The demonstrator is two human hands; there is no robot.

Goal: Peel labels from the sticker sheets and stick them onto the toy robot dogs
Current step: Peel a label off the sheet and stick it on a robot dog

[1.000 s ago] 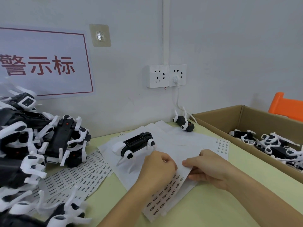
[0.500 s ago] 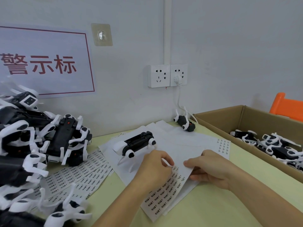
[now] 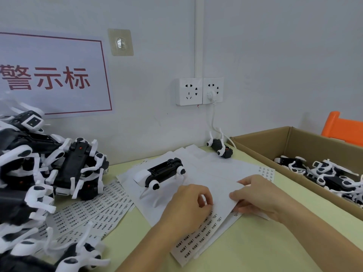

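Note:
A black and white toy robot dog (image 3: 160, 172) stands on white backing papers in the middle of the table. Just in front of it lies a sticker sheet (image 3: 204, 230) printed with rows of small labels. My left hand (image 3: 188, 207) is over the sheet's upper part, thumb and forefinger pinching a small label at its edge. My right hand (image 3: 257, 195) grips the sheet's folded-back upper corner and holds it down. A second dog (image 3: 219, 147) lies near the wall.
A heap of toy dogs (image 3: 39, 173) fills the left side, with more sticker sheets (image 3: 88, 211) spread beside it. A cardboard box (image 3: 294, 142) holding several dogs stands on the right. Wall sockets (image 3: 199, 91) with a plugged white cable are behind; an orange chair (image 3: 343, 126) is far right.
My left hand's fingers have drawn up from the sheet, now pinching a label. More of the printed rows show below my hand. The right hand has stayed on the sheet's corner.

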